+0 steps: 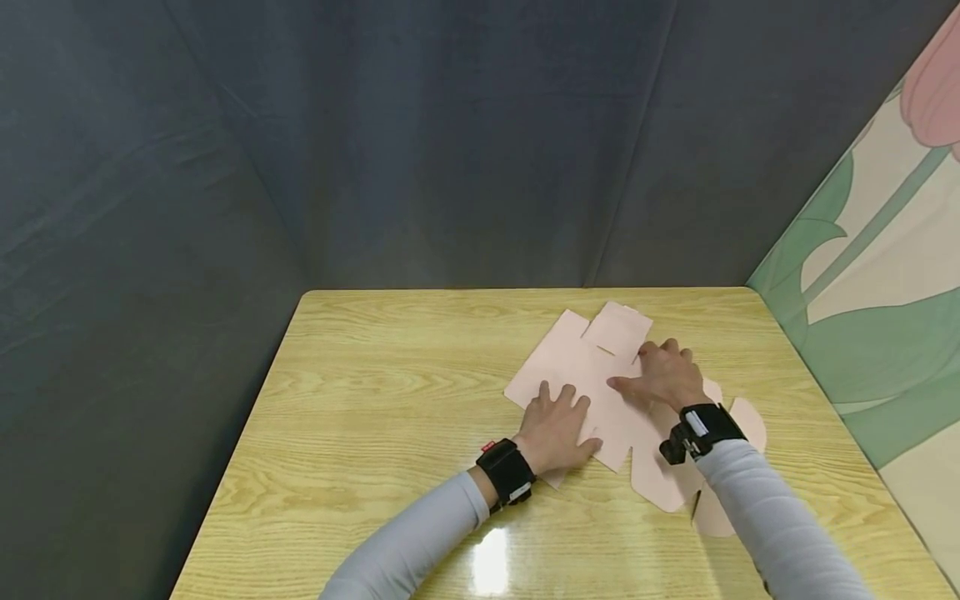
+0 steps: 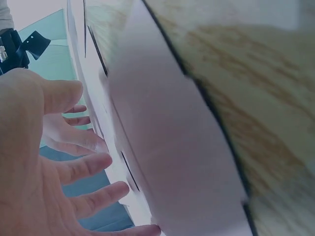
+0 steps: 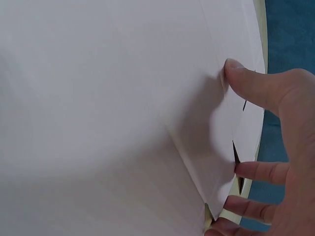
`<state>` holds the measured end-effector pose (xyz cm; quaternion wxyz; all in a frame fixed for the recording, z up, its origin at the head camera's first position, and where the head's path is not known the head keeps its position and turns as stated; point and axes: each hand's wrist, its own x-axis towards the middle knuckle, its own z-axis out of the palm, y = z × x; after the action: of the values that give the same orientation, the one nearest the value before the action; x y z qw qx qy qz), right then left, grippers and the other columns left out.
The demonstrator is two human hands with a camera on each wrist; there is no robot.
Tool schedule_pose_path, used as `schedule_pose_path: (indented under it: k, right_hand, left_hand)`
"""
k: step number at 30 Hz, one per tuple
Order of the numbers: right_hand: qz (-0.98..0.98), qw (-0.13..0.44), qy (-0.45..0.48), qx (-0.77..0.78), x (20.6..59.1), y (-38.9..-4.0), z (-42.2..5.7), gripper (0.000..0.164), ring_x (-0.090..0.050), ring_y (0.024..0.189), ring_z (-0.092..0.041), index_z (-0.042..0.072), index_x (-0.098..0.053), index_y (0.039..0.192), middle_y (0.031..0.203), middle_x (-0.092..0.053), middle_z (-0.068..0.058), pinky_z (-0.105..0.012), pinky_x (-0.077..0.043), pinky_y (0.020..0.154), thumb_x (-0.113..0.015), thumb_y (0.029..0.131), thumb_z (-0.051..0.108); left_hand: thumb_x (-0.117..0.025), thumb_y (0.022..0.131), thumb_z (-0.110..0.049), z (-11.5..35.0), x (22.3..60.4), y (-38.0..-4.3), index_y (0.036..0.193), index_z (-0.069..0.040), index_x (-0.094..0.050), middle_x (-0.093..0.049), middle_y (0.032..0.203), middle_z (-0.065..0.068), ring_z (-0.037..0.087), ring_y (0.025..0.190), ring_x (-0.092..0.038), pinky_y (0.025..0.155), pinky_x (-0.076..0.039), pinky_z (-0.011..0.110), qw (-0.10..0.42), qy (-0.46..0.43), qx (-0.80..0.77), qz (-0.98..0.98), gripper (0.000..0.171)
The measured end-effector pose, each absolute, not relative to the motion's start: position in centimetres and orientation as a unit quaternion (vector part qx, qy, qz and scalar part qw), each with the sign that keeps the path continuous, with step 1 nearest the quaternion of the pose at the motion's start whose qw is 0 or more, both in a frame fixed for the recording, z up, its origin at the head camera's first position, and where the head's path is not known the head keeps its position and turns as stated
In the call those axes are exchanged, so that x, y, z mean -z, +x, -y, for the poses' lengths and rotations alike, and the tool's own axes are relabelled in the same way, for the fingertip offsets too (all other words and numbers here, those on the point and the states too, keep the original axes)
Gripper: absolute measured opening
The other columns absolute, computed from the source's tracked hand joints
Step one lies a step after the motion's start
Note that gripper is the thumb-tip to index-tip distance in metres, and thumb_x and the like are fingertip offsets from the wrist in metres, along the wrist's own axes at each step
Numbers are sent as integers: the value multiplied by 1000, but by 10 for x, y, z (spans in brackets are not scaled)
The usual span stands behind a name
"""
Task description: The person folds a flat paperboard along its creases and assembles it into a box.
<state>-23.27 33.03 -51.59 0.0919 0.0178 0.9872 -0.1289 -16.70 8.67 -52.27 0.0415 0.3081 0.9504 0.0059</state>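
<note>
A flat pale pink cardboard box blank [image 1: 600, 392], with cut slots, creases and rounded flaps, lies on the table's right half. On its near left part my left hand [image 1: 557, 429] rests with fingers spread. In the left wrist view, that hand's fingers [image 2: 98, 199] reach over the card, whose near flap tilts along a crease. My right hand [image 1: 663, 375] touches the blank's far right side. In the right wrist view, its thumb [image 3: 251, 86] lies on the card beside a crease, and its fingertips meet the slotted edge. Some fingertips are hidden at that edge.
The wood-grain table [image 1: 360, 417] extends left of the card. A dark curtain [image 1: 465, 150] hangs along the back and left. A floral panel [image 1: 885, 275] borders the right side. Black straps with cameras sit on both wrists.
</note>
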Motion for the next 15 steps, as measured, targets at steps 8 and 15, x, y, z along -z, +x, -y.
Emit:
schedule_pose_path:
  k: [8,15]
  right_hand:
    - [-987,85,41,128,516,-229,-315,94,-47,118,-64,-5,-58,136,129,-48,-42,-71,-50,85,-73,85,74]
    - [-988,67,60,127,518,-225,-301,98,-44,123,-67,-8,-55,137,132,-45,-45,-72,-49,90,-70,86,75]
  left_hand:
    - [-52,103,-67,-85,523,-163,154,-29,-55,-54,150,4,43,140,-50,108,-53,43,33,316,-4,-948,64]
    - [-52,101,-71,-85,527,-161,151,-31,-58,-55,146,1,32,133,-50,108,-48,42,19,311,2,-950,64]
